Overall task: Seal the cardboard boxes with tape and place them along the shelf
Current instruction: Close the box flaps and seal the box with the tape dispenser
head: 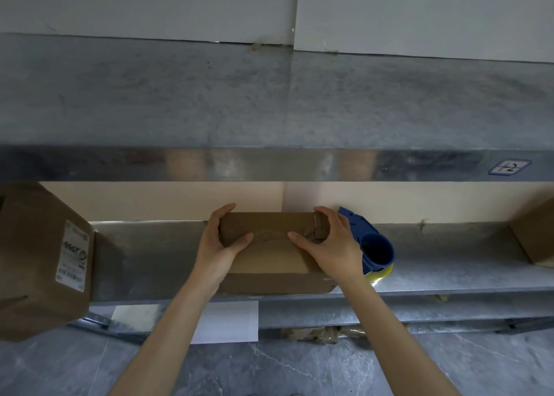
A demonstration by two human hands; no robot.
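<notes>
- Shelf-edge sticker (509, 167) read roughly "+2"; label (73, 254) on left box (36, 260) was illegible.
- Small box (269, 260) lay long axis left-right.
- Left hand (220, 242) and right hand (329, 245) gripped its ends, fingers curled round.

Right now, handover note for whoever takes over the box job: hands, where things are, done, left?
Left hand: grips the left end of the small cardboard box, thumb on top.
Right hand: grips the right end, thumb on top.
The box sits on the metal shelf, its flaps pressed down along the middle seam.
The blue tape dispenser lies on the shelf just right of the box, in neither hand.
A labelled box is at the left, another box at the far right.
Done: flaps closed.
Left: tape the seam (I cannot tell if any tape is on it), then line the box up along the shelf.
</notes>
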